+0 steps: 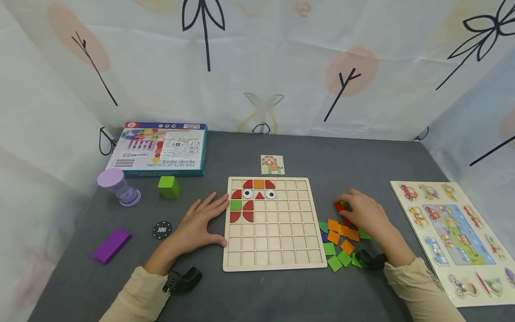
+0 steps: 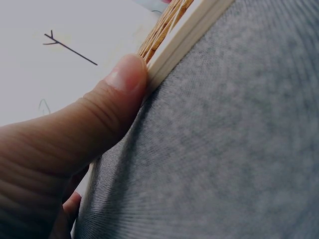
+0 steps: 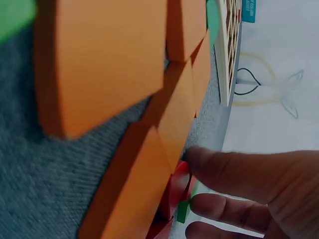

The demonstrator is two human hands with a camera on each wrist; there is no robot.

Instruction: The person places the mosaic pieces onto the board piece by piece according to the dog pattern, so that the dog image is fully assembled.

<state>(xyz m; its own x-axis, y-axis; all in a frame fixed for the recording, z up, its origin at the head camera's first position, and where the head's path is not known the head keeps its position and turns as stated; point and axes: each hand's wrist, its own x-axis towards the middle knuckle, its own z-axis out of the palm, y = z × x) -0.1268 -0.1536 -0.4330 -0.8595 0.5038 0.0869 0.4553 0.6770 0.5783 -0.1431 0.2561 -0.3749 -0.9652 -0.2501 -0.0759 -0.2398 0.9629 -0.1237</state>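
A wooden grid board (image 1: pixel 281 243) lies on the grey table. Its upper left part holds red quarter-round tiles (image 1: pixel 248 216), an orange square, a green square (image 1: pixel 235 205), a red triangle and two eye tiles (image 1: pixel 270 194). My left hand (image 1: pixel 197 228) lies spread beside the board, its thumb (image 2: pixel 127 74) against the board's side edge. Right of the board, my right hand (image 1: pixel 368 214) reaches down over red tiles (image 3: pixel 177 189), thumb and fingertips right at them and slightly apart. Orange tiles (image 1: pixel 333 237) and green tiles (image 1: pixel 334 263) lie loose nearby.
A small pattern card (image 1: pixel 272 164) lies behind the board. To the left are a boxed game (image 1: pixel 161 150), a lilac hourglass-shaped piece (image 1: pixel 120 188), a green cube (image 1: pixel 169 187), a purple block (image 1: pixel 112 246) and a black "100" chip (image 1: pixel 162 230). A picture board (image 1: pixel 454 241) lies at right.
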